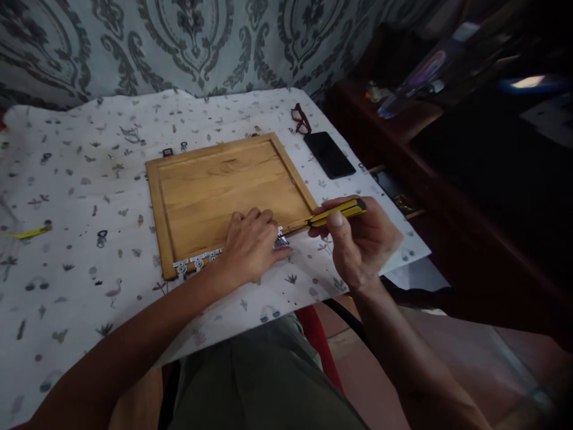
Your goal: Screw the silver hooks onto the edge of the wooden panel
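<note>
Fingers (342, 235) of the right hand (367, 240) curl around a yellow-and-black screwdriver (346, 209).

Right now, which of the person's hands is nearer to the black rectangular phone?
Right. The right hand is on the near side of the phone; the left hand is farther, leftward, on the near edge of the framed wooden panel.

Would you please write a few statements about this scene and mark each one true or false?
1. The right hand holds a yellow-and-black screwdriver. True.
2. The left hand rests on the wooden panel. True.
3. The phone lies on the panel. False: it lies on the tablecloth.
4. Metal pieces sit along the panel's near edge. True.
5. The glasses lie nearer the person than the phone. False: they lie beyond it.
</note>
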Demonstrator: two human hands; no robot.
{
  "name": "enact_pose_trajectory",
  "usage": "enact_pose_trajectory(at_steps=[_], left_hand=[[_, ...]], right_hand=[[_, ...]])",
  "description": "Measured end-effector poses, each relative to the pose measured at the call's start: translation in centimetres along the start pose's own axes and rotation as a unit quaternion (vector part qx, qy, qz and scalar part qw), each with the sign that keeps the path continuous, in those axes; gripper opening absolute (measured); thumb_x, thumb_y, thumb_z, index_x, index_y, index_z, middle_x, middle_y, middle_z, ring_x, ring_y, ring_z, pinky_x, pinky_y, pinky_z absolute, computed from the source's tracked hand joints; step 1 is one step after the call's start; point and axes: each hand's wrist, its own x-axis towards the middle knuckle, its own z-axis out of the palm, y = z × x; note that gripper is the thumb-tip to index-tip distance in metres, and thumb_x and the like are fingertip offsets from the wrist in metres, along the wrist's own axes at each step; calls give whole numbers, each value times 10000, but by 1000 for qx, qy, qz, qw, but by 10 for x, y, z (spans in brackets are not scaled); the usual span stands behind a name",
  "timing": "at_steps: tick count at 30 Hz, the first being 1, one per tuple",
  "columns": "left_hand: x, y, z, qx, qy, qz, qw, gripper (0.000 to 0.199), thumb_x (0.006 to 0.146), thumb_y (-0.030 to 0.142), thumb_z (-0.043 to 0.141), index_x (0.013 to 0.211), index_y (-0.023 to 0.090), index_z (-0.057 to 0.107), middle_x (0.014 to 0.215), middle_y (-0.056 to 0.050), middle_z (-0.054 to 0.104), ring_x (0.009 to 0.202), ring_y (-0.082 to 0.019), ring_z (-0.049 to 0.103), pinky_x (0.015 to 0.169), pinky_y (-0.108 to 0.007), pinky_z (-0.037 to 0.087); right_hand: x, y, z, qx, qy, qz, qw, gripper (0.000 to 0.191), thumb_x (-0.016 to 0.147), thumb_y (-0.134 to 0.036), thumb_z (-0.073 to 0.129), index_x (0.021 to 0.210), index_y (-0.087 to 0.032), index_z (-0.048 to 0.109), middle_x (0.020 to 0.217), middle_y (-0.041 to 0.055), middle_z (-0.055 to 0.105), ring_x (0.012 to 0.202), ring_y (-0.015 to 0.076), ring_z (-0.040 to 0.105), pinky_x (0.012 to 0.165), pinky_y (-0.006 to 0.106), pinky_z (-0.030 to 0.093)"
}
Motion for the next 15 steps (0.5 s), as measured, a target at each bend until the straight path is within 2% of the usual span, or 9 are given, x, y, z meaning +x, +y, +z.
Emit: enact_pose_trajectory(at_steps=[6,12,15], left_hand=[[1,1,-2,-2,-2,-4,1000,430,926,549,618,1049,150,725,1099,-104,680,1127,-322,591,872,-469,432],[1,2,-5,-2,-6,-10,1000,443,925,553,616,1005,132,731,1130,-120,686,1136,-328,599,891,-485,451],[1,3,-6,-4,-6,-14,1000,450,919,559,621,1006,133,735,1128,-118,690,1138,-330,602,905,-494,459]], right_hand=[[-2,0,0,-9,-23,15,1000,170,975,-392,642,985,-224,660,776,-23,675,610,110,693,560,243,540],[3,5,6,6,38,37,999,278,964,-505,616,982,-229,644,794,-8,676,566,115,652,531,262,550],[4,11,9,3,34,47,998,288,960,-512,616,975,-225,634,795,-7,674,556,117,656,517,256,541]])
